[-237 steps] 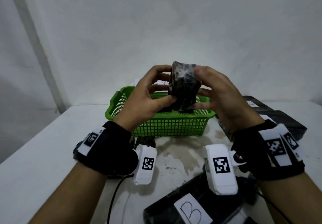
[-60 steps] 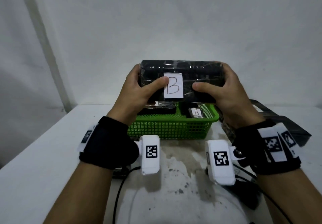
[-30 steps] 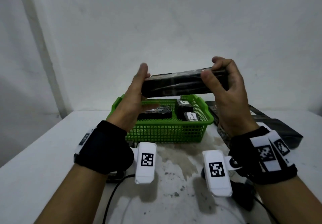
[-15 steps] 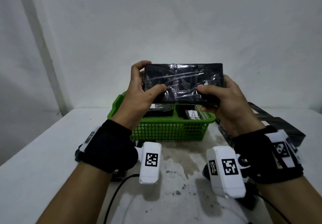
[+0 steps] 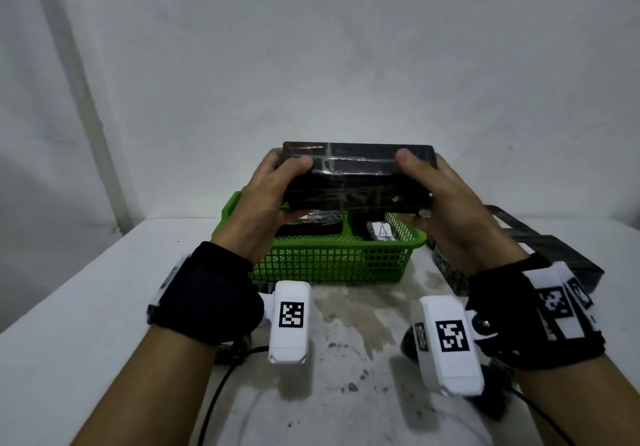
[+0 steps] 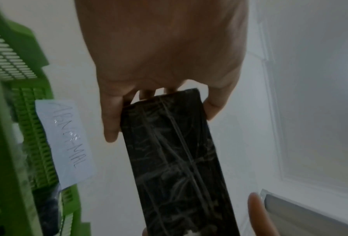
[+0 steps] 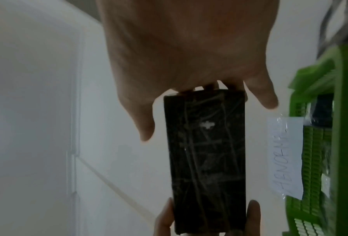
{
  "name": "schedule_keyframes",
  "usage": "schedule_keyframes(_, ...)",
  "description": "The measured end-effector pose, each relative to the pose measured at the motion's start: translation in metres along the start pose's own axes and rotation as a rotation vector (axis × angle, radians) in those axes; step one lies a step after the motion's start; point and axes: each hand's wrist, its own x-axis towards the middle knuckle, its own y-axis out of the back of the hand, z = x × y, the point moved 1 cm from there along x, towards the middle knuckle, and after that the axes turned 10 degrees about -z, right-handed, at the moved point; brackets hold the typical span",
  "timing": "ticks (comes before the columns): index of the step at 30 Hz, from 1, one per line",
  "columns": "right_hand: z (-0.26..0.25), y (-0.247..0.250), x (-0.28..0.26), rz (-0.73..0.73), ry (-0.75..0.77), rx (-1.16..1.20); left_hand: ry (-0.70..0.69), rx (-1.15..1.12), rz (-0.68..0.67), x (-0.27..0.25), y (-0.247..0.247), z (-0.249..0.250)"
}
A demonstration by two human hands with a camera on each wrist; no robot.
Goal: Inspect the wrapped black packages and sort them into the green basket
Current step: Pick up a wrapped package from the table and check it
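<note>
A long black package wrapped in shiny film is held level above the green basket. My left hand grips its left end, thumb on top. My right hand grips its right end the same way. The left wrist view shows the package running away from my left hand, and the right wrist view shows the package under my right hand. Inside the basket lie a black package and another one with a white label marked A.
More black packages lie on the white table right of the basket. A paper label with handwriting hangs on the basket's far wall. Cables trail on the stained table near me. A white wall stands close behind.
The package has been turned over in both hands: its B label showed two seconds ago and is now out of sight. It has come lower, closer over the basket.
</note>
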Motion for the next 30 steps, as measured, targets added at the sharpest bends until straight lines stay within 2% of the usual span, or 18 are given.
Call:
schedule_keyframes(4,0.001,-0.003,0.002,0.107,0.139,0.028,-0.083,-0.045,-0.014,0.002,-0.004,-0.005)
schedule_keyframes(8,-0.003,-0.002,0.002,0.089,0.168,0.054,-0.147,-0.028,0.019,0.001,-0.008,-0.005)
schedule_keyframes(10,-0.006,0.001,0.002,0.067,0.205,0.051,-0.099,0.009,-0.023,0.0,-0.008,-0.003)
schedule_keyframes(13,-0.008,0.003,0.001,0.046,0.261,0.049,0.04,-0.073,-0.056,-0.001,-0.008,0.0)
schedule_keyframes(16,-0.008,0.001,0.001,0.028,0.205,0.063,0.042,-0.132,-0.043,-0.002,-0.007,0.002)
schedule_keyframes(21,-0.002,0.005,0.006,0.149,-0.028,0.132,-0.058,-0.12,-0.075,-0.001,-0.007,0.005)
schedule_keyframes(26,-0.004,0.008,0.002,0.175,0.09,0.06,-0.082,-0.113,-0.085,-0.001,-0.013,0.003)
schedule_keyframes(30,-0.013,0.01,-0.001,0.122,0.18,0.062,-0.088,-0.131,-0.111,-0.002,-0.011,0.003)
